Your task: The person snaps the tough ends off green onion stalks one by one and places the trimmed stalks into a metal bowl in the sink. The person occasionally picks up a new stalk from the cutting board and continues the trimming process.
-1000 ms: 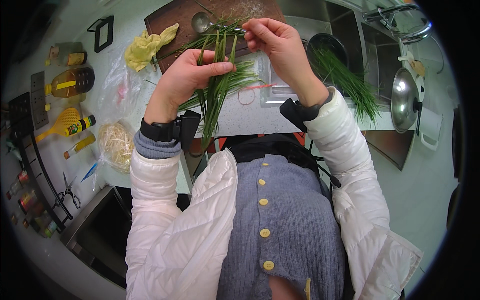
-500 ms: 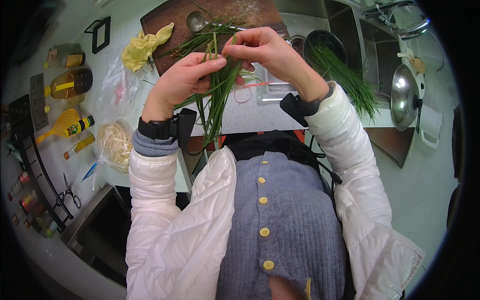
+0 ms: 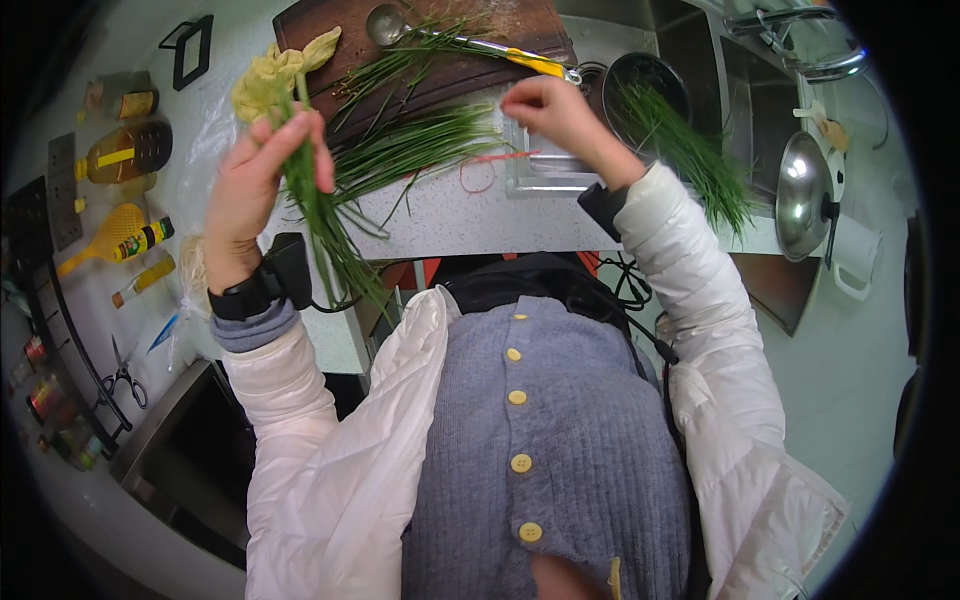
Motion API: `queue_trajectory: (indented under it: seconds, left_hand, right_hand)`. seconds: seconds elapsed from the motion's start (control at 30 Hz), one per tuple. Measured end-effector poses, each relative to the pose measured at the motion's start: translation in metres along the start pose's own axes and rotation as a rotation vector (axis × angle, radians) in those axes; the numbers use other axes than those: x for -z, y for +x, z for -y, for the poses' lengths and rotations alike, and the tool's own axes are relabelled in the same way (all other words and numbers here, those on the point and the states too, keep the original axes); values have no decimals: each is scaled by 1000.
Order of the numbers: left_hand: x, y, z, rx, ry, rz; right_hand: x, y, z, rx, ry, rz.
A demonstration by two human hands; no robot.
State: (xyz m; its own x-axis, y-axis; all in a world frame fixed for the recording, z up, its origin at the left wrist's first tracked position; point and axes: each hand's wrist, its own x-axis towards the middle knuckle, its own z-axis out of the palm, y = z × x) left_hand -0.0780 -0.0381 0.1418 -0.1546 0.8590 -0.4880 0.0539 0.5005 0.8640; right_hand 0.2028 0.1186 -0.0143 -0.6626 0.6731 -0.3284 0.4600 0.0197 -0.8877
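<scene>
My left hand (image 3: 250, 180) is closed round a bunch of green chives (image 3: 322, 215), whose leaves hang down past the counter's front edge. It is raised at the left, in front of a crumpled yellow cloth (image 3: 268, 85). My right hand (image 3: 565, 118) is held above a clear tray (image 3: 520, 178), fingers curled and pinched together; whatever is in the pinch, if anything, is too small to see. Between the hands, a pile of chives (image 3: 425, 150) lies on the counter, beside a thin red tie (image 3: 478, 176). Shorter stems (image 3: 400, 72) rest on the brown cutting board (image 3: 525, 22).
A ladle (image 3: 385, 25) with a yellow-banded handle lies across the board. More chives (image 3: 695, 165) trail from a dark pot (image 3: 640, 75) by the sink. A pan lid (image 3: 803, 195) is at the right; bottles (image 3: 128, 155), a yellow skimmer (image 3: 115, 230) and scissors (image 3: 122, 380) are at the left.
My hands have come apart. The left has carried its chives leftward, toward the yellow cloth; the right has moved slightly right and down, off the bunch. The counter pile now shows.
</scene>
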Motion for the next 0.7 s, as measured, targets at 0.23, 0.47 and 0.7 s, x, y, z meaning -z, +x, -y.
queue_trajectory:
  seconds: [0.23,0.47,0.7]
  left_hand:
    - [-5,8,15,-146,-380,47]
    - [-42,38,32,-43,-120,73]
    - [-71,61,52,-151,190,39]
  right_hand:
    - [-38,-14,-45,235,-512,-64]
    - [-35,-12,-39,330,-605,-3]
    - [-38,-11,-45,398,-610,-89]
